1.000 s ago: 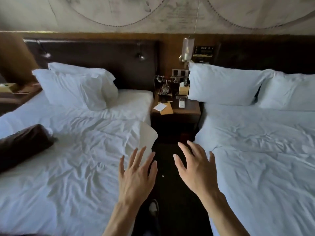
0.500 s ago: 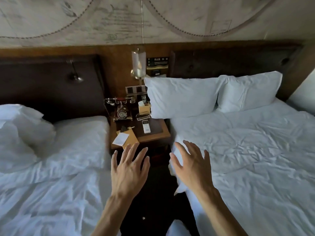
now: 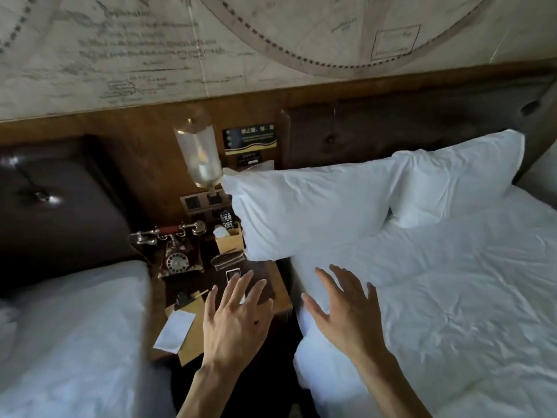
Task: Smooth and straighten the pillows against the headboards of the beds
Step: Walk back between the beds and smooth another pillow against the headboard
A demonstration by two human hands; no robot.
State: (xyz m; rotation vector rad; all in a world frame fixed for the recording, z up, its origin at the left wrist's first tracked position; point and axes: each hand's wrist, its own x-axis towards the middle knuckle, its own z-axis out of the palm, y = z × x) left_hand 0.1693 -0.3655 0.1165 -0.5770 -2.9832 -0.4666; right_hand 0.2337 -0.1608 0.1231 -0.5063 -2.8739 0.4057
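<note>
Approach step, judged: both hands empty, fingers spread, left hand [image 3: 238, 324] over the worktop [image 3: 280, 297], right hand [image 3: 346, 312] over the bed [image 3: 452, 297] edge, short of the near pillow [image 3: 310, 212] leaning on the headboard [image 3: 391, 131]; next, reach and flatten it.

Pillows [image 3: 316, 212] and bed linen [image 3: 452, 297]: plain white. Headboards [image 3: 391, 131]: dark brown, tufted. Wall panel [image 3: 144, 140]: mid-brown wood grain. Wallpaper [image 3: 150, 40]: beige w/ faded map print. Tabletop [image 3: 281, 292]: brown. Phone [image 3: 177, 254]: dark red w/ brass-coloured trim.
</note>
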